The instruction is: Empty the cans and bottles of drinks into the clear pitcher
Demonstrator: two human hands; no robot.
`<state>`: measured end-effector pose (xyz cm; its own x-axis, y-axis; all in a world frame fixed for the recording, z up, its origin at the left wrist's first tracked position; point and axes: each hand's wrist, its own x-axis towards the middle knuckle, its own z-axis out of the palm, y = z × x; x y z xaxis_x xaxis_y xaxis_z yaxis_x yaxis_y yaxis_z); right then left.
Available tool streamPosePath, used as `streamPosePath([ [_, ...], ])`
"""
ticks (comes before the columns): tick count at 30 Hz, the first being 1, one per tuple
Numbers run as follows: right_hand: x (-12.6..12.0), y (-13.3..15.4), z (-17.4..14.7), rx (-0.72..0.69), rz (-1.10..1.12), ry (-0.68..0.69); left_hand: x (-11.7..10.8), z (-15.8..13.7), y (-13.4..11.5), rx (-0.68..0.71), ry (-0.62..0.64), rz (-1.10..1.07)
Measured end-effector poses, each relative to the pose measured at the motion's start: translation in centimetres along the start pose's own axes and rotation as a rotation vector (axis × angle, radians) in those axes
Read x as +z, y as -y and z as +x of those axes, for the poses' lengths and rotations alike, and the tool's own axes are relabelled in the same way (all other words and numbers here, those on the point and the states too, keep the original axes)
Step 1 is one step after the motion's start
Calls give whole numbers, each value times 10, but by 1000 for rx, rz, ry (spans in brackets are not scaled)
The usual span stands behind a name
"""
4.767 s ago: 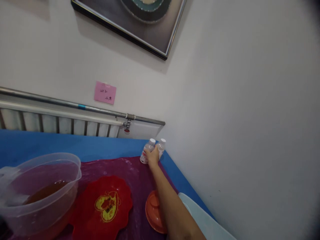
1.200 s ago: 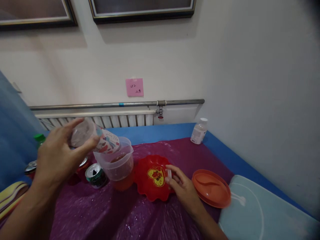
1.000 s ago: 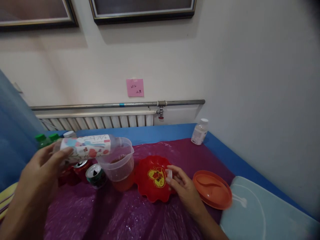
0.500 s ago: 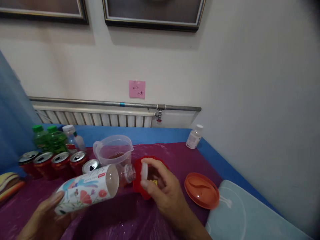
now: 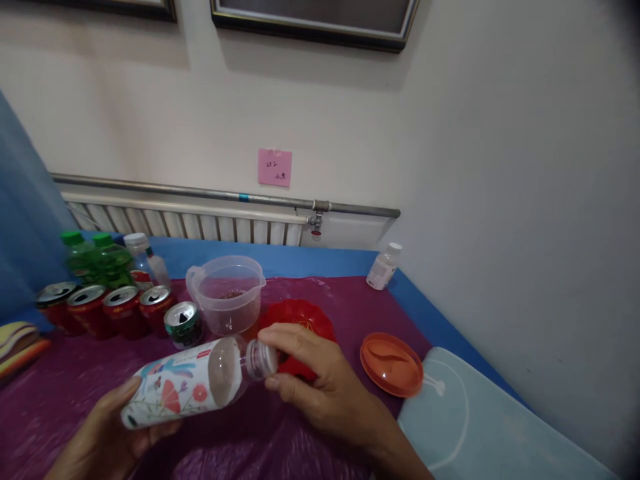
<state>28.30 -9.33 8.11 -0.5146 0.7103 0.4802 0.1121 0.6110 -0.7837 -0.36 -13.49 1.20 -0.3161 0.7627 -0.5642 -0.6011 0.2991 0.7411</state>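
Note:
My left hand (image 5: 113, 420) is closed round the base of a clear plastic bottle (image 5: 183, 383) with a white, flower-printed label. The bottle lies tilted nearly sideways, its neck pointing right. At the neck, my right hand (image 5: 325, 383) pinches a white bottle cap (image 5: 267, 359) between thumb and fingers. The cap sits against the mouth; whether its threads have caught I cannot tell. Behind the neck stands a clear measuring jug (image 5: 227, 287) with some brownish liquid in it. A red scalloped dish (image 5: 320, 323) is partly hidden by my right hand.
Several opened drink cans (image 5: 123, 310) stand in a row at left, with green-capped bottles (image 5: 107, 260) behind. An orange oval lid or dish (image 5: 393, 365) lies at right beside a pale blue mat (image 5: 465, 413). A small white-capped bottle (image 5: 384, 267) stands at the back right.
The cap in my right hand has moved left from a gap in front of the bottle's mouth onto it. My left hand still holds the bottle. The view has shifted slightly downward.

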Motion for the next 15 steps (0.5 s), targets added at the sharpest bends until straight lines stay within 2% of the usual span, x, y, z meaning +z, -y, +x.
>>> streamPosePath([
  [3,-3,4,1,-18,-31,47,2,-7,6,69,53,34],
  [7,-4,11,1,-9,-78,91,0,-10,16,36,67,30],
  [11,1,12,2,125,-84,56,0,-10,25,15,57,-9],
  [15,12,7,0,244,-33,-23,9,-15,31,-8,71,-19],
])
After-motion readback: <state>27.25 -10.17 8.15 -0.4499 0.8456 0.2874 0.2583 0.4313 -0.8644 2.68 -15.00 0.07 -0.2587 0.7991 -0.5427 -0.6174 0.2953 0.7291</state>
